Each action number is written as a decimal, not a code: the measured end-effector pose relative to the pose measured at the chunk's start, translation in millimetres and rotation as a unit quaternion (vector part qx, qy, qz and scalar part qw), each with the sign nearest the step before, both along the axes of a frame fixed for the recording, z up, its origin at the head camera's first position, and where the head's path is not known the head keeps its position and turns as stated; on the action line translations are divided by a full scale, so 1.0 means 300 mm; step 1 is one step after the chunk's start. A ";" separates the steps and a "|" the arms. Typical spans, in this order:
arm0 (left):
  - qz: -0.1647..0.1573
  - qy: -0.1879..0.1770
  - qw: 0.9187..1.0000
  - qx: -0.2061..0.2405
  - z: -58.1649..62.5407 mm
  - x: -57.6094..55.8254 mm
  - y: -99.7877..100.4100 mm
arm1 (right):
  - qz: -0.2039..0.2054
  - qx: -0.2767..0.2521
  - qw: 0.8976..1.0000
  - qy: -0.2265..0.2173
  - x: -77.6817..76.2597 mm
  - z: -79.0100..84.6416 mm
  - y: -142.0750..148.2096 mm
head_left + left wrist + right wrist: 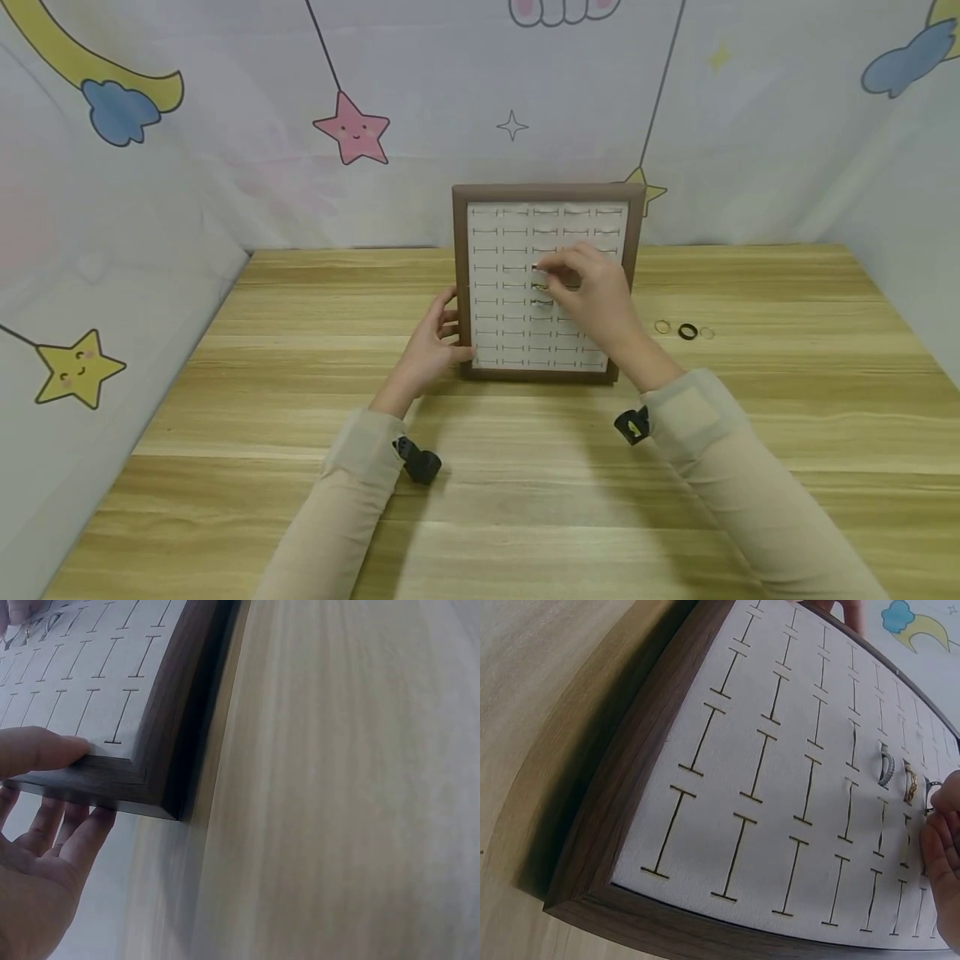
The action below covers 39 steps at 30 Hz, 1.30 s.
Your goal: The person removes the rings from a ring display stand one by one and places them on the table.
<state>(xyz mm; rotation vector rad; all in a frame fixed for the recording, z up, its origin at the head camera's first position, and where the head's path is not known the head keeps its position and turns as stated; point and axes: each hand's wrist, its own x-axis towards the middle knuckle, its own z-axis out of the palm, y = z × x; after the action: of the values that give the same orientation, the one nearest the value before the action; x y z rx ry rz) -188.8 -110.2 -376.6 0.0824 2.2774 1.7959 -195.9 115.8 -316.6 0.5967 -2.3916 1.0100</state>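
Observation:
A ring display board (547,333) with a brown wooden frame and a white slotted face leans upright on the table. My left hand (431,350) grips its left edge, thumb on the front and fingers on the outer side; the left wrist view shows the thumb (52,748) on the rim. At the middle column, my right hand (596,292) pinches a ring (931,795) at a slot, the ring partly hidden by the fingertips. Beside it in the slots sit a gold ring (910,784) and a silver ring (886,768) with small stones.
On the table right of the board lie a gold ring (662,327), a black ring (687,332) and a thin pale ring (707,333). Behind the wooden table (517,483) hangs a white cloth (435,75) printed with stars.

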 end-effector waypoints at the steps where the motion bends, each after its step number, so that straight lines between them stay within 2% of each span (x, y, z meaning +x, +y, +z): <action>1: 0.000 0.001 1.000 0.000 0.000 -0.001 0.000 | 0.001 -0.002 1.000 0.002 -0.001 -0.001 0.002; 10: -0.001 0.004 1.000 -0.003 -0.001 -0.004 0.002 | -0.004 -0.037 0.999 -0.016 0.003 -0.004 0.023; 16: -0.002 0.005 1.000 -0.005 -0.001 -0.004 -0.001 | -0.017 -0.097 0.993 -0.069 -0.001 0.003 0.052; 21: -0.001 0.005 1.000 -0.002 -0.002 -0.004 -0.003 | -0.026 -0.171 0.975 -0.141 0.002 0.025 0.098; 26: -0.001 0.006 1.000 -0.001 -0.005 -0.003 -0.003 | -0.049 -0.233 0.955 -0.175 0.009 0.049 0.156; 28: -0.002 0.007 1.000 -0.002 -0.005 -0.003 -0.003 | -0.045 -0.270 0.944 -0.184 0.009 0.055 0.181; 33: -0.001 0.006 1.000 -0.002 -0.004 -0.004 -0.002 | -0.013 -0.369 0.907 -0.202 0.011 0.066 0.245; 35: -0.001 0.005 1.000 -0.002 -0.004 -0.003 -0.002 | -0.017 -0.382 0.901 -0.205 0.014 0.069 0.270; 39: -0.002 0.004 1.000 -0.002 -0.002 -0.002 0.000 | -0.041 -0.376 0.899 -0.219 0.018 0.067 0.328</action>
<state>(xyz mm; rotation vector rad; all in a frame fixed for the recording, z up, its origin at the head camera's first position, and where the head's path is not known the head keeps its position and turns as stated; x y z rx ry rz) -189.4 -110.4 -377.3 0.0926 2.2841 1.7938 -190.6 214.3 -296.4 -0.0282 -2.0676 2.0393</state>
